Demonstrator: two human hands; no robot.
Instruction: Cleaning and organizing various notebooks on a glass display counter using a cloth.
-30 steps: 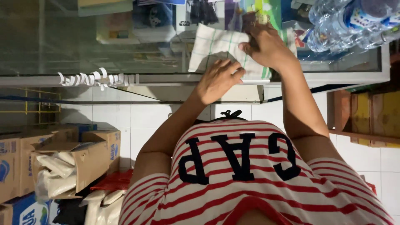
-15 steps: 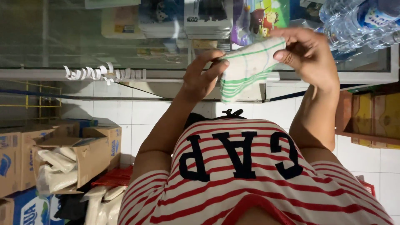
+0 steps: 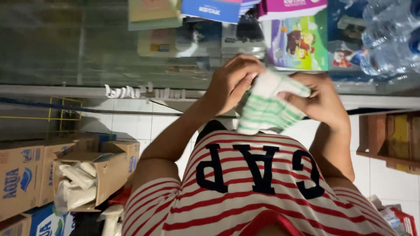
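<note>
You have the green-striped white cloth (image 3: 266,108) bunched between both hands above your striped shirt (image 3: 262,192), near the glass counter (image 3: 87,57). Left hand (image 3: 232,83) and right hand (image 3: 321,102) both pinch it. Likely light, soft, floppy; grip folded edges, not loose middle.

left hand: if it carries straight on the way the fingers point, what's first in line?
The left hand is already on the green-striped white cloth, fingers aimed toward the right hand. It would likely press into the cloth, then those fingers; depth is unclear.
</note>
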